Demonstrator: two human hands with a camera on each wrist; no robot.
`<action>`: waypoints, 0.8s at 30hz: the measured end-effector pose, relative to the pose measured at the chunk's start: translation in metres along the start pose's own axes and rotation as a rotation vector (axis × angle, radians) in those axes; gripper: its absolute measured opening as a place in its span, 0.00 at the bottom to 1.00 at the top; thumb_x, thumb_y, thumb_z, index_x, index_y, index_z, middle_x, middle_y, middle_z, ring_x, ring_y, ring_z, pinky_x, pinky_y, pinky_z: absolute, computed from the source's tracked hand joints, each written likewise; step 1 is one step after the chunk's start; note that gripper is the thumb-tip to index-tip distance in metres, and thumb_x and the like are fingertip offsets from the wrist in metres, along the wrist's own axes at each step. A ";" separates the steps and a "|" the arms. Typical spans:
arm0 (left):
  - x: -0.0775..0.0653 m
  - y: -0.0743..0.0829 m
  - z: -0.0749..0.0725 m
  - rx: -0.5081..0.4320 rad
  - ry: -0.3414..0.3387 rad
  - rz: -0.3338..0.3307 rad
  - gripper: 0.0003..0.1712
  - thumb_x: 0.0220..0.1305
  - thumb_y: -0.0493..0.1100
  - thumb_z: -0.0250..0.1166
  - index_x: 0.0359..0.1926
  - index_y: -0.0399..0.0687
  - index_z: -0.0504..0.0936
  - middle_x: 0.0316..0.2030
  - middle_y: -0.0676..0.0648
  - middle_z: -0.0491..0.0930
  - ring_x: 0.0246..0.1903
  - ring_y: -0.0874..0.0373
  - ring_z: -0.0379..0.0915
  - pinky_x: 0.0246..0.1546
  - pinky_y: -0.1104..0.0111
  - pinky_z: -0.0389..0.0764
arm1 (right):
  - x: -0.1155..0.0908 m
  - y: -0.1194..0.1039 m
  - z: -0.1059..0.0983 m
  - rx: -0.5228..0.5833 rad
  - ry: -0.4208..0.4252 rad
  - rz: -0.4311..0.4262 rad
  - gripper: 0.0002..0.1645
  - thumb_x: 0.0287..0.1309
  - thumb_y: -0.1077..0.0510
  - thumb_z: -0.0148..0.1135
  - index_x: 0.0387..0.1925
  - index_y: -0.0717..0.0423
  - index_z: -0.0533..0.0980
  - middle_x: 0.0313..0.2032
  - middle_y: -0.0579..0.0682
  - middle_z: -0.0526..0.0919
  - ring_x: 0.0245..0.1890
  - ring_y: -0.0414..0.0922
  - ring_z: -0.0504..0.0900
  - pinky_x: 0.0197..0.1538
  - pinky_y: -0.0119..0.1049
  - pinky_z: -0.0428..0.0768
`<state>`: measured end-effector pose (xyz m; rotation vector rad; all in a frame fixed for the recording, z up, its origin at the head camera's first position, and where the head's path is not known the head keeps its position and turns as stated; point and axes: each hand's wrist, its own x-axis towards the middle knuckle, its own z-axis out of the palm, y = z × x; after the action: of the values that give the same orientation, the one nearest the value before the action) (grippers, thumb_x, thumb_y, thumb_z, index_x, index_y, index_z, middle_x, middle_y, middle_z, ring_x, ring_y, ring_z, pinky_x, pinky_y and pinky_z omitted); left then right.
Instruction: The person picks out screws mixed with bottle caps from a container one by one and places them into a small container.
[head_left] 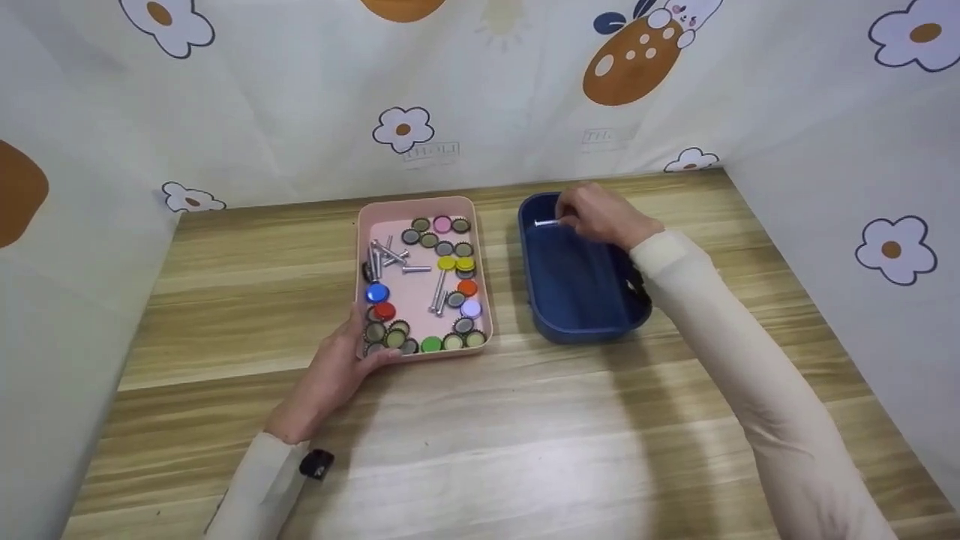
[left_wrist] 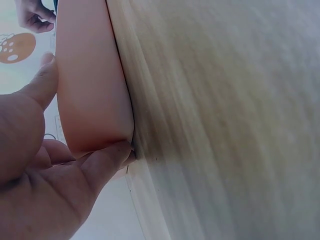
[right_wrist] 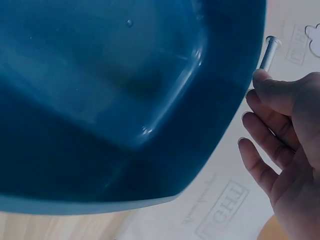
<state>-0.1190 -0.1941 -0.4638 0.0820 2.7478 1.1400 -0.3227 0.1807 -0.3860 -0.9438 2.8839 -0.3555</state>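
the right hand [head_left: 606, 216] pinches one silver screw [head_left: 547, 223] between thumb and finger, its head end pointing left, above the far part of the blue tray [head_left: 577, 289]; in the right wrist view the other fingers are loosely bent beside the tray's rim. the left hand [head_left: 336, 376] grips the near left corner of the pink tray [head_left: 414, 296], thumb over the near rim, fingers against the outer wall.

the pink tray stands left of the blue one, the two just apart on the wooden table [head_left: 247, 315]. in its left half lies a jumble of loose screws [head_left: 391, 257], with more screws near the right wall. bottle caps ring the sides: a blue cap [head_left: 376, 292] and a red cap [head_left: 385, 310] at left, a green cap [head_left: 431, 344] at the near wall, yellow caps [head_left: 447, 263] and an orange cap [head_left: 466, 288] at right, a pink cap [head_left: 442, 224] at the far end. a flower-printed cloth [head_left: 300, 97] hangs beyond the table.
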 end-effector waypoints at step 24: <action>0.001 -0.001 0.000 -0.023 0.007 0.011 0.59 0.65 0.49 0.69 0.80 0.46 0.35 0.75 0.32 0.57 0.73 0.38 0.58 0.75 0.45 0.58 | 0.013 0.016 0.014 -0.069 -0.025 0.119 0.05 0.57 0.65 0.66 0.33 0.65 0.84 0.35 0.60 0.88 0.38 0.57 0.83 0.46 0.51 0.83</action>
<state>-0.1200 -0.1947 -0.4648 0.0906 2.7424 1.1769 -0.3402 0.1828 -0.4039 -0.7757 2.9298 -0.2340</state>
